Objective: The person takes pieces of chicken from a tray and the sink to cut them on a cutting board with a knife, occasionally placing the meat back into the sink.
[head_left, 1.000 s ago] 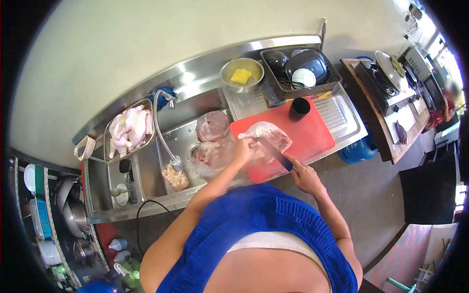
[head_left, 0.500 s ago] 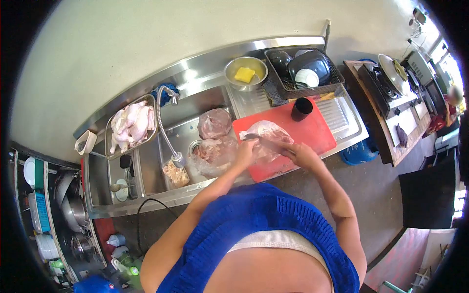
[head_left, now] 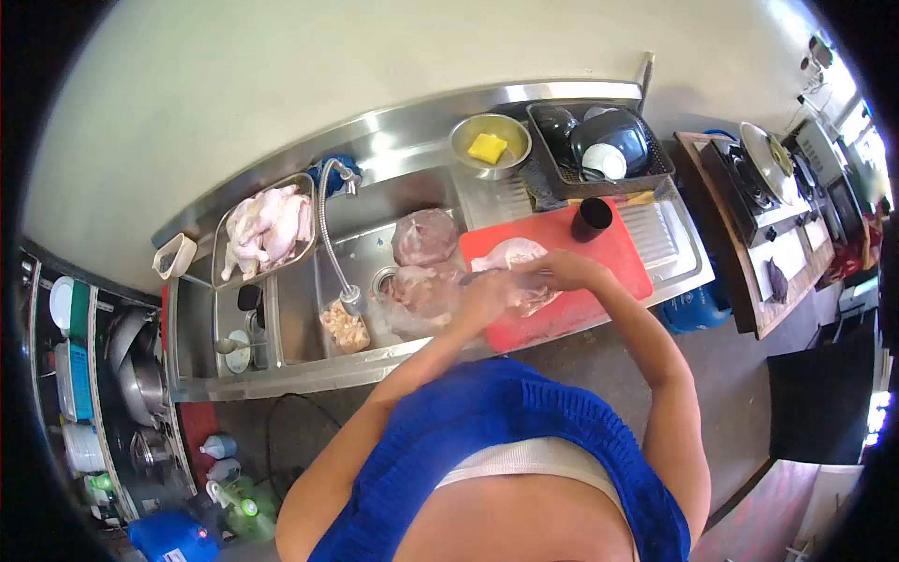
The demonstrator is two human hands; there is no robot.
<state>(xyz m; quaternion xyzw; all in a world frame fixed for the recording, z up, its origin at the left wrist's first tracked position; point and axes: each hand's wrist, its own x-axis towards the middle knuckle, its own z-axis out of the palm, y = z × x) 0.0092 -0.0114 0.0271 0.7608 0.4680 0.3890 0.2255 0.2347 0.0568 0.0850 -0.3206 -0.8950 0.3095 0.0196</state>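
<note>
A piece of raw chicken (head_left: 510, 253) lies on the red cutting board (head_left: 613, 267), partly covered by my hands. My right hand (head_left: 567, 272) is closed around the handle of a knife (head_left: 479, 275), whose blade points left over the meat. My left hand (head_left: 506, 292) is at the near side of the chicken, under the blade, its fingers smeared by motion. A black cup (head_left: 591, 220) stands at the back of the board. Left of the board, in the sink, are bags of raw meat (head_left: 424, 237) and chicken pieces (head_left: 417, 298).
Whole raw chickens (head_left: 267, 229) fill a metal tray (head_left: 225, 272) at the left. A bag of small pale pieces (head_left: 345, 328) sits under the flexible faucet (head_left: 328, 234). Behind the board are a steel bowl (head_left: 515, 161) with a yellow sponge (head_left: 487, 148) and a dish rack (head_left: 646, 183).
My right hand has moved slightly left and up with the knife, its wrist bent more. My left hand has shifted right and down over the chicken. The view has also shifted a little.
</note>
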